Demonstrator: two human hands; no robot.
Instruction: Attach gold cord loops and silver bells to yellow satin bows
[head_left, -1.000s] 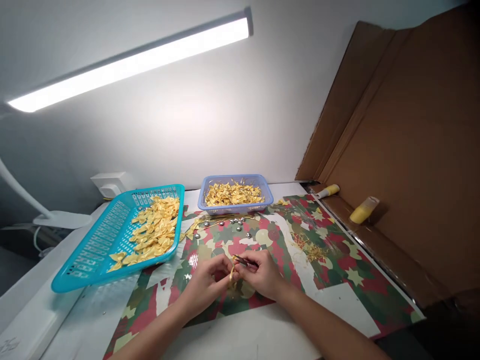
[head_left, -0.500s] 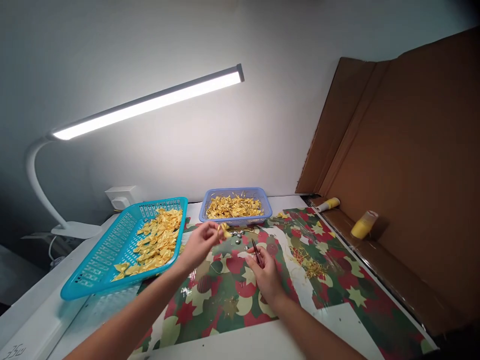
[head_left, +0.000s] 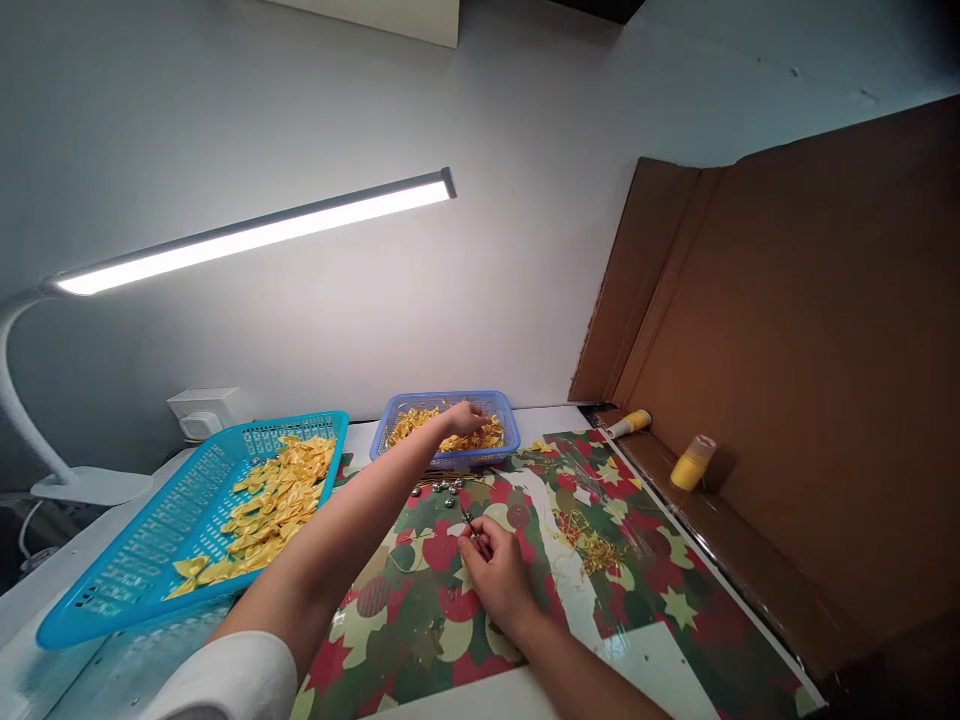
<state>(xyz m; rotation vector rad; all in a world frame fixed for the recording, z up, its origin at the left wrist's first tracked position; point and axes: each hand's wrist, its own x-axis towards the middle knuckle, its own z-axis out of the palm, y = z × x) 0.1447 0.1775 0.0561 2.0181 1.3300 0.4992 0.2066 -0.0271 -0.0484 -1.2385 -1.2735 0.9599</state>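
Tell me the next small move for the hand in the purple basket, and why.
Probably pinch one gold bow and lift it out: the left hand rests on the pile in the purple basket, while the right hand waits on the mat holding small pliers.

Left hand point(head_left: 466, 416) stretched far forward, fingers curled down; right hand point(head_left: 496, 570) closed, resting low.

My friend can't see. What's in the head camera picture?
A person's left hand reaches into a small purple plastic basket of gold ribbon bows, while the right hand rests on a red-and-green star-patterned mat, pinching a thin dark tool.
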